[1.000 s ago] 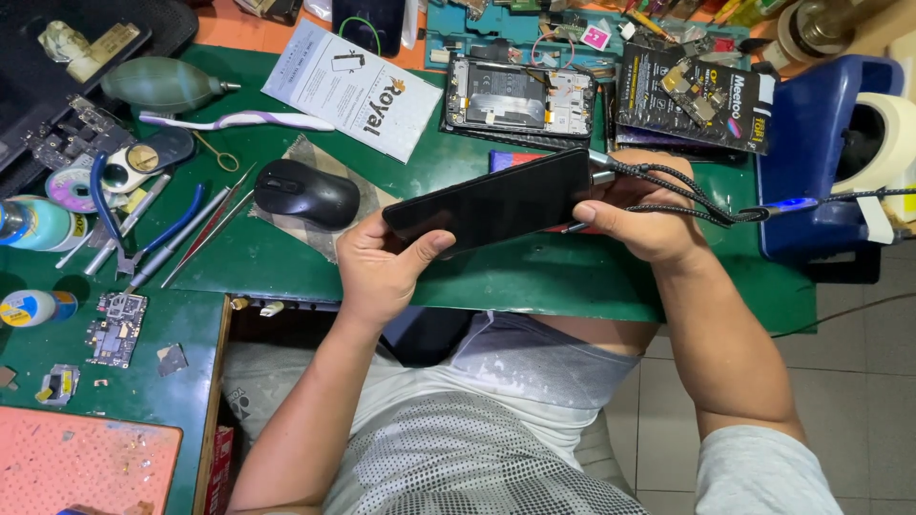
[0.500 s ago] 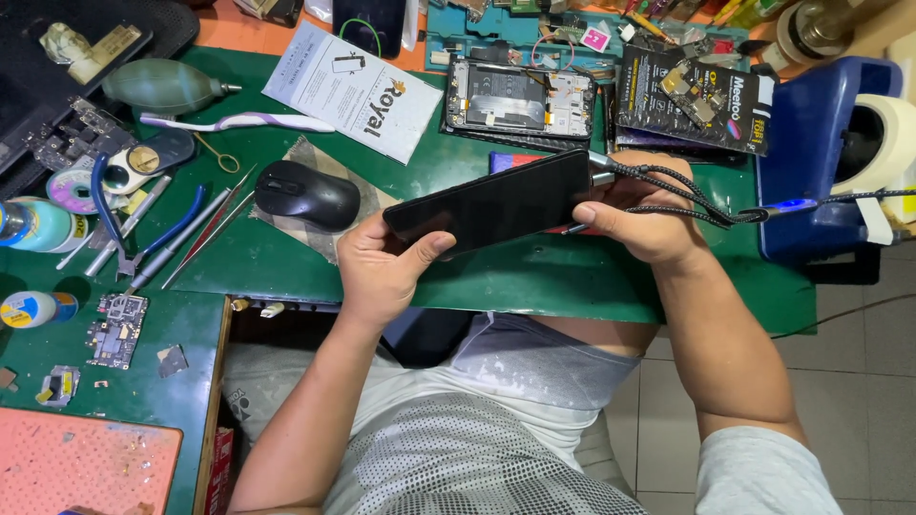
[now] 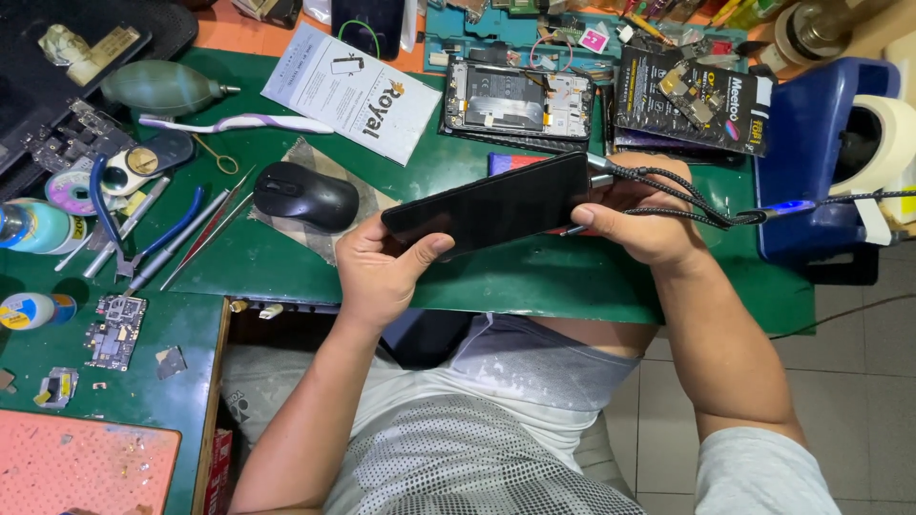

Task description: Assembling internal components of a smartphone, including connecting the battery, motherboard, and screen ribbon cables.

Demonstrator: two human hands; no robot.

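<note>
- phone (image 3: 496,205) sits above the surface (image 3: 572,281), left hand (image 3: 382,272) on its near-left end, right hand (image 3: 644,219) on the right end
- mouse (image 3: 305,195) just left of the phone
- leaflet (image 3: 353,91) behind the mouse
- opened phone (image 3: 520,100) behind the held one
- pliers (image 3: 143,238) far left

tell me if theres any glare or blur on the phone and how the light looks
Head view: light is soft and even, shadows faint under the black mouse. The dark phone held by the left hand and right hand looks matte with no strong glare. Focus is sharp at centre; the table edges bend slightly from wide-angle distortion.
</note>
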